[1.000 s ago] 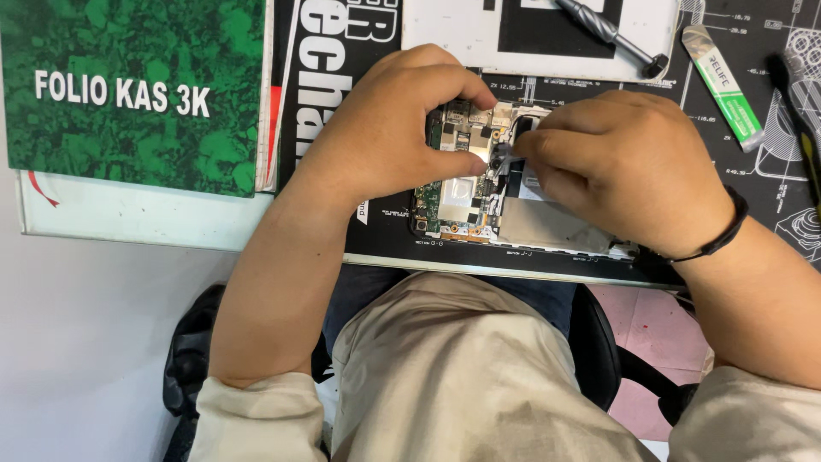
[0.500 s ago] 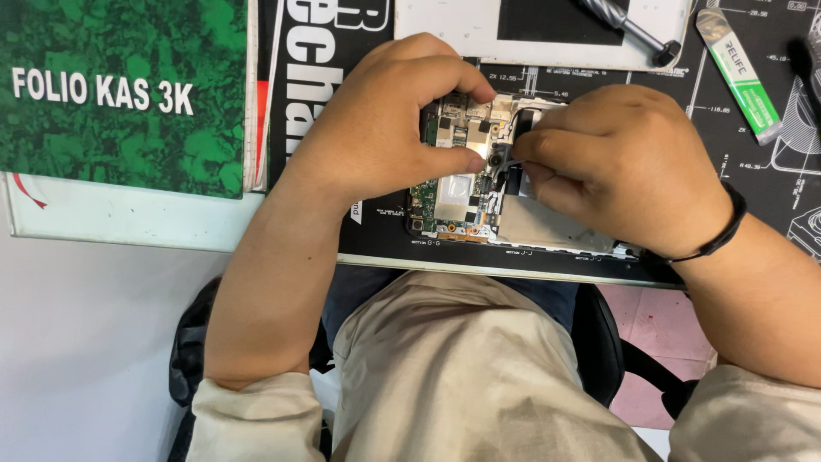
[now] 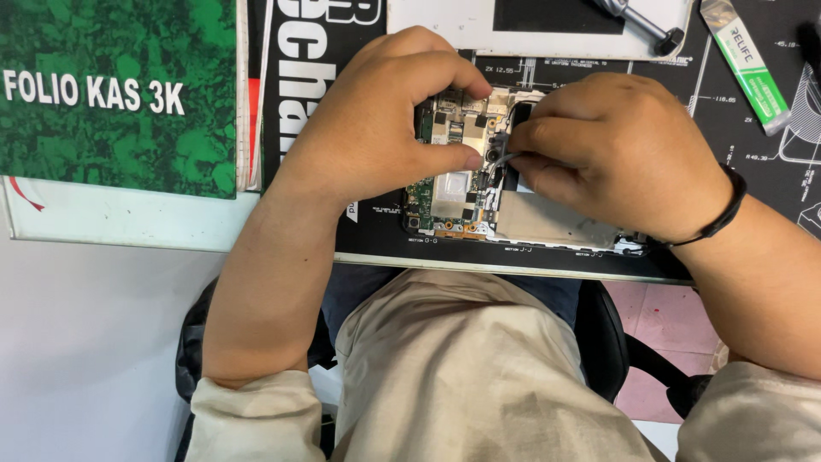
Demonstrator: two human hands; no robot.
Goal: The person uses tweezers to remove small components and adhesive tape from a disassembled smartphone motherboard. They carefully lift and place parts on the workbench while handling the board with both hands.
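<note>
**Hands at work on an opened phone**

Circuitry lies exposed in an opened smartphone with its back cover off (image 3: 466, 184), flat on a black printed work mat (image 3: 385, 231) at the near edge of the desk, right in front of the person's body. The green and gold circuit board shows at the phone's left end, with silver shielding in the middle and a pale flat panel running off to the right.

The left hand (image 3: 376, 128) arches over the phone's left end. Its fingers curl down on the far edge and the thumb presses in from the near side, so the hand is closed on the phone's body and steadies it.

The right hand (image 3: 616, 154) rests over the phone's right half, fingers bunched tight. They pinch a thin metal tool (image 3: 505, 156), and its tip meets the board near a small dark part just beside the left thumb. How much of the tool lies inside the fist cannot be told. A black band (image 3: 718, 218) circles the right wrist.

On the far side of the mat lies a white flat panel with a dark screen area (image 3: 539, 34), a grey metal tool (image 3: 641, 21) resting on it. A green and white strip-shaped packet (image 3: 748, 64) lies to the right. A green marbled ledger book (image 3: 120, 94) sits at the left.
</note>
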